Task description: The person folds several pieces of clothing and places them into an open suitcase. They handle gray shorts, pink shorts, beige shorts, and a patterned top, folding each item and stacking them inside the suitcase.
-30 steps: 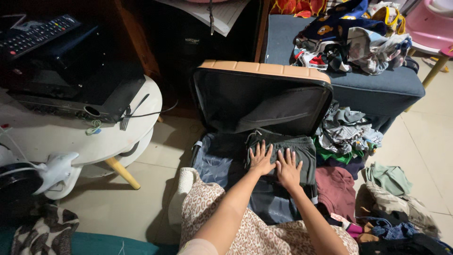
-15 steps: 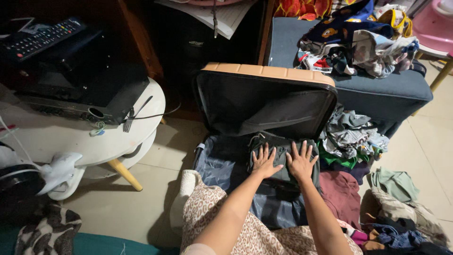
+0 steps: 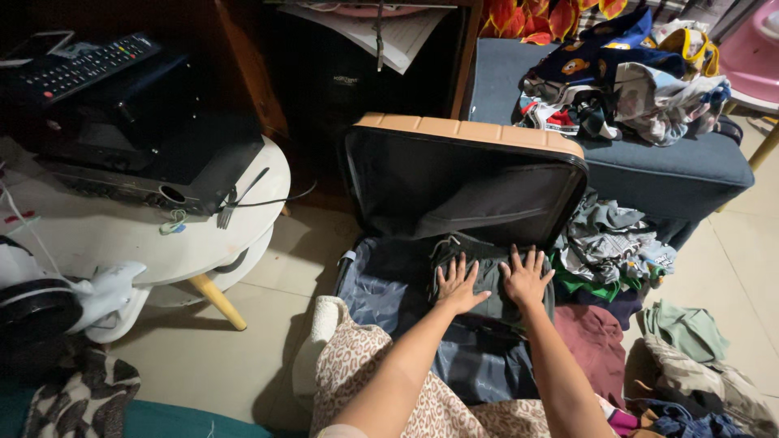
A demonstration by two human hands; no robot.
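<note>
An open suitcase point(image 3: 369, 280) with a tan shell lies on the floor, its dark-lined lid point(image 3: 462, 182) standing upright. A folded dark grey garment point(image 3: 489, 280) rests inside at the far right. My left hand point(image 3: 457, 284) and my right hand point(image 3: 526, 278) both lie flat on it, fingers spread, palms down, a little apart from each other. Neither hand grips anything. My lap in a spotted fabric point(image 3: 389, 381) fills the near edge.
Loose clothes point(image 3: 613, 243) are piled to the right of the suitcase, with more on a blue seat point(image 3: 673, 166). A round white table point(image 3: 146, 235) at left carries a black device and a fork. A white fan point(image 3: 73, 300) sits low left.
Both hands slid forward over the grey garment toward the lid and moved slightly apart. The view shifted a little.
</note>
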